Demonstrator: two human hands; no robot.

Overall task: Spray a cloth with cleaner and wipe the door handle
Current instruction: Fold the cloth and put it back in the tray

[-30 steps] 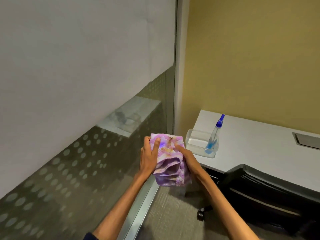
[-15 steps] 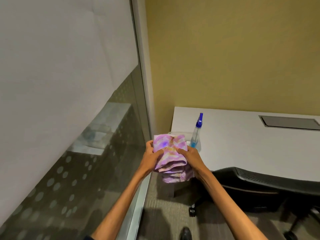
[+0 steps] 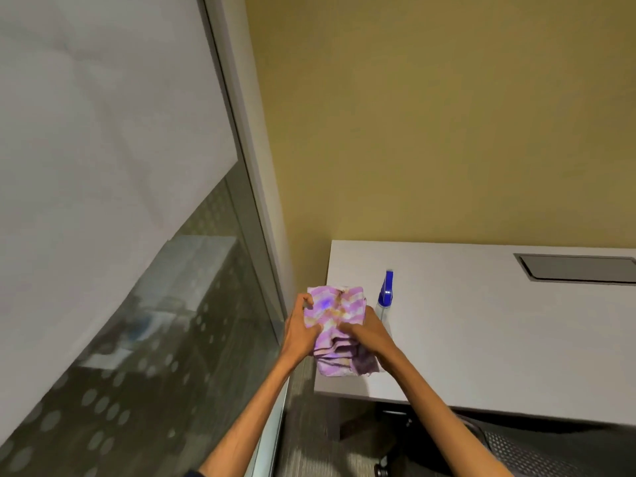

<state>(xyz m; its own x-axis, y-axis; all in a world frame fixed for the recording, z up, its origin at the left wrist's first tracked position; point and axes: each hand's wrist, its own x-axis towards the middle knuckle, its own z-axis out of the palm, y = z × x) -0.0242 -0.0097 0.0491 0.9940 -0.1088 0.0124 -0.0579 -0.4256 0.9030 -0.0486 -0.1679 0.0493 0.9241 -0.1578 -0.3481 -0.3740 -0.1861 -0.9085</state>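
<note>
Both hands grip a bunched cloth [image 3: 339,325], pink and purple with pale yellow streaks, held in the air over the near left corner of a white desk [image 3: 481,332]. The left hand [image 3: 301,330] is closed on the cloth's left side, fingers curled over its upper corner and thumb pressed into the front folds. The right hand [image 3: 368,333] is closed on the right side, its thumb reaching across the front toward the middle. The lower folds hang loose below both hands. Just behind the right hand, a clear spray bottle [image 3: 384,297] with a blue nozzle stands upright on the desk; any label on it is too small and blurred to read. A grey rectangular panel [image 3: 578,268] sits flush in the desk's far right. To the left runs a glass partition [image 3: 165,321], frosted above and dotted below, with a metal frame. A black mesh chair [image 3: 537,449] shows at the lower right. No legible writing or brand appears anywhere.
</note>
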